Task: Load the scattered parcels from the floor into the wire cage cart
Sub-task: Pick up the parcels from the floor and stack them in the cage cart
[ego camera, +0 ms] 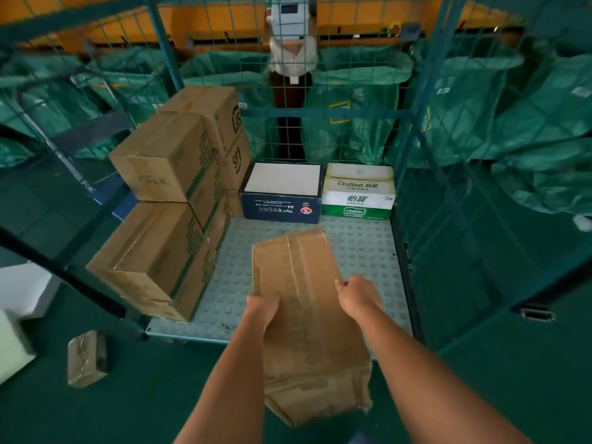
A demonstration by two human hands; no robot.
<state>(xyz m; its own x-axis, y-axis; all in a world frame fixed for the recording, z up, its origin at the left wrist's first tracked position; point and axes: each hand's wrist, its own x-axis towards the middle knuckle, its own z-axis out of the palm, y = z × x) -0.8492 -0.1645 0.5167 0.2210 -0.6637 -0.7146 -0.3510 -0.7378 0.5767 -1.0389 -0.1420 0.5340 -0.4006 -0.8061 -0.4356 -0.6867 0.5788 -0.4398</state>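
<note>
I hold a long brown cardboard parcel (301,302) with both hands, its far end reaching over the studded grey floor (362,248) of the wire cage cart. My left hand (262,307) grips its left edge and my right hand (358,293) grips its right edge. Inside the cart, several brown boxes (166,193) are stacked along the left side. At the back stand a dark blue A4 paper box (282,193) and a white and green Cestbon box (358,192). A small taped brown parcel (86,358) lies on the green floor at the left.
Green wire mesh walls (455,174) close the cart at the back and right. Green sacks (528,129) hang behind and beside it. A white box (19,302) stands at the far left. A person (291,52) stands behind the cart's back wall.
</note>
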